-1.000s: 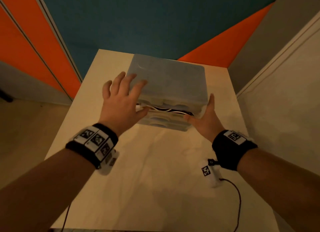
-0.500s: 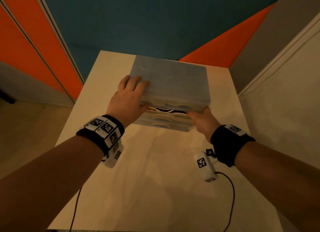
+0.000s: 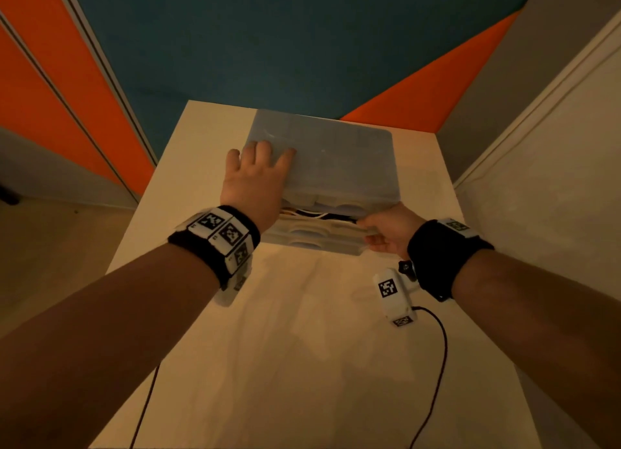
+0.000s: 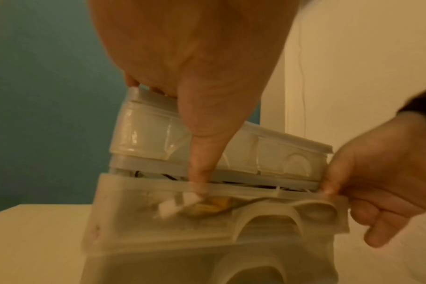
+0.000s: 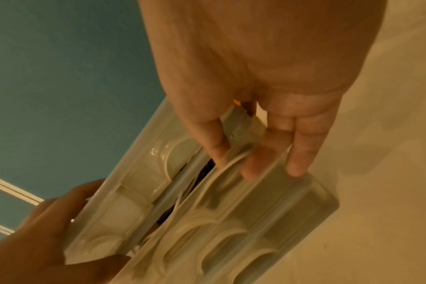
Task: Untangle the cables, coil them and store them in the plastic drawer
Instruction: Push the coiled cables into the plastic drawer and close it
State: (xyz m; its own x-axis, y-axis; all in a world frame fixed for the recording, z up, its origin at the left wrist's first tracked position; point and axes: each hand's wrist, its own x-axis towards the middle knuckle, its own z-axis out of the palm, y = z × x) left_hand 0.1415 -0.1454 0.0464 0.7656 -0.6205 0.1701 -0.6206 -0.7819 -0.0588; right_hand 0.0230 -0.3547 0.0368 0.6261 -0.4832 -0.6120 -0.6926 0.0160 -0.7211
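Pinching the middle drawer (image 3: 322, 228) front at its right end, my right hand (image 3: 386, 233) holds it slightly out; cables (image 3: 312, 215) show in the gap. Left hand (image 3: 255, 183) lies spread, pressing the drawer unit (image 3: 339, 153) top at the table (image 3: 302, 348) far edge. Storing step, nearly done; next: a straight push shut without snagging cable.

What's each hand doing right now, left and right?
Left hand: open, fingers flat on the drawer unit top.
Right hand: pinching the middle drawer front corner.
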